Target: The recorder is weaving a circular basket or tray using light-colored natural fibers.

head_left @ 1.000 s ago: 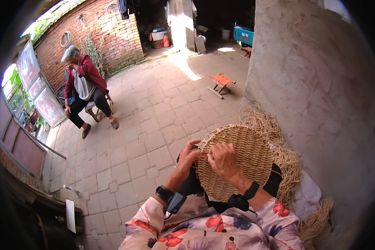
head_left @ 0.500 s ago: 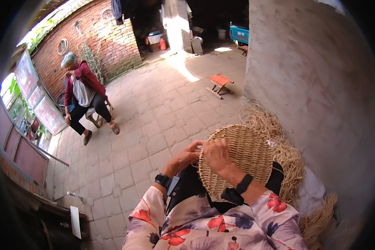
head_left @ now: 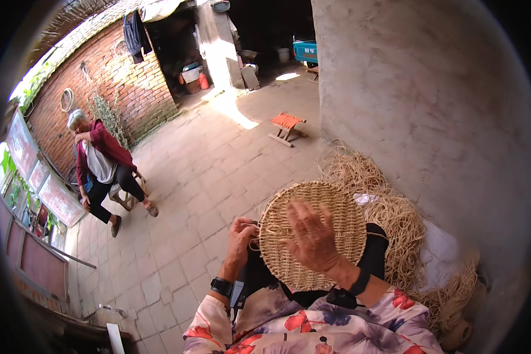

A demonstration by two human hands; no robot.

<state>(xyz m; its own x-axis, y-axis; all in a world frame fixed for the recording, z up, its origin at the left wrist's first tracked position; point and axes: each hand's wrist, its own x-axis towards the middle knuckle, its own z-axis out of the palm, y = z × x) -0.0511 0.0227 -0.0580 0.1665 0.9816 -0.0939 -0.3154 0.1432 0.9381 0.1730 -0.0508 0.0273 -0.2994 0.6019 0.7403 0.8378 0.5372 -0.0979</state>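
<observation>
A round, tightly woven straw mat (head_left: 277,253) lies tilted over my lap. At its left rim my left hand (head_left: 239,241) is closed, fingers curled and pinching the edge, where a thin loose strand loops out. My right hand (head_left: 314,239) is over the middle of the weave with its fingers spread and nothing gripped. It is slightly blurred, and whether the palm touches the mat I cannot tell. Both wrists wear dark straps. The mat's underside is hidden.
Heaps of straw cord (head_left: 395,227) lie at my right along the plastered wall (head_left: 430,118), with white cloth (head_left: 439,253) among them. An orange-topped folding stool (head_left: 288,121) stands ahead on the paving. Another person (head_left: 109,162) sits far left near a brick wall.
My right hand has left the mat's left rim and opened over its middle. The left hand stays at the rim. The whole view has shifted, moving the background leftward.
</observation>
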